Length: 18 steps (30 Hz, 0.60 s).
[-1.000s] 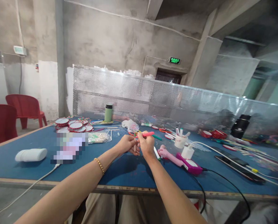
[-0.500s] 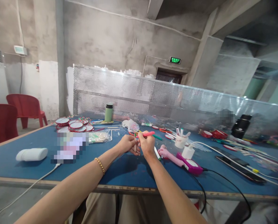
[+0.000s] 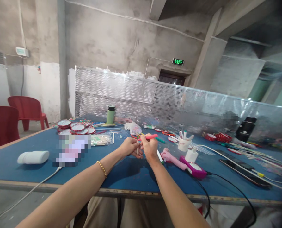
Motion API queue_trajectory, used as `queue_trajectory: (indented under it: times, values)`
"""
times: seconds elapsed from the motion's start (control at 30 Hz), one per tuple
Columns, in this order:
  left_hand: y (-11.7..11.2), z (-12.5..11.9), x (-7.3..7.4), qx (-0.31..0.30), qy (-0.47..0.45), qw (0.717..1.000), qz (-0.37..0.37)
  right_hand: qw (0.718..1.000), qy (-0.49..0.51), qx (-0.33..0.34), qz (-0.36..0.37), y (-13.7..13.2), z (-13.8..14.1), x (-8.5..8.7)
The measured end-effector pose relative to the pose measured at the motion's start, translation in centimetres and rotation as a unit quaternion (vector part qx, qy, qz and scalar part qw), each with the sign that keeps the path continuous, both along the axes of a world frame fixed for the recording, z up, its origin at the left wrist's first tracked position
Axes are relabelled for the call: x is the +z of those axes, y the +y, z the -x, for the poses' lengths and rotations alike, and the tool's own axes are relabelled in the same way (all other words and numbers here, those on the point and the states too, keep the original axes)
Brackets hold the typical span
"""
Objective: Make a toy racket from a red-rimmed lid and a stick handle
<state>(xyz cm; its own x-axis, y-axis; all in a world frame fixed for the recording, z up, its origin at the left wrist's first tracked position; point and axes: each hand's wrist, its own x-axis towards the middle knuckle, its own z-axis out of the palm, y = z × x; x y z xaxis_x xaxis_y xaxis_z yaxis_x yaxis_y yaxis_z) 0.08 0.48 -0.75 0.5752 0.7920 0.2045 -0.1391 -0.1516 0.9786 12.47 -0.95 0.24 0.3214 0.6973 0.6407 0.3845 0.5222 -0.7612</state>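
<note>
Both hands meet over the middle of the blue table (image 3: 136,175). My right hand (image 3: 150,146) is closed around a pink marker (image 3: 151,136) that points to the right. My left hand (image 3: 129,147), with a bead bracelet on its wrist, pinches a small pale stick (image 3: 137,149) just under the marker. A tiny multicoloured piece sits at the marker's left end; I cannot make out what it is.
A pink glue gun (image 3: 179,161) with a black cable lies right of my hands, beside a white cup of markers (image 3: 183,142). Round red-rimmed discs (image 3: 77,128), a green bottle (image 3: 110,115), a white bottle (image 3: 33,157) and a phone (image 3: 244,172) lie around. Perforated metal screen behind.
</note>
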Motion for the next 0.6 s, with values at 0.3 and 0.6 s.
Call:
queue_trajectory:
  times: [0.3,0.6]
  values:
    - [-0.06,-0.03,0.07,0.000,-0.003,1.000,0.001,1.000,0.004,-0.002,0.002,-0.10,0.04,0.11]
    - [-0.12,0.00,0.07,0.005,0.001,1.000,0.003,1.000,-0.004,0.003,-0.001,-0.11,0.05,0.05]
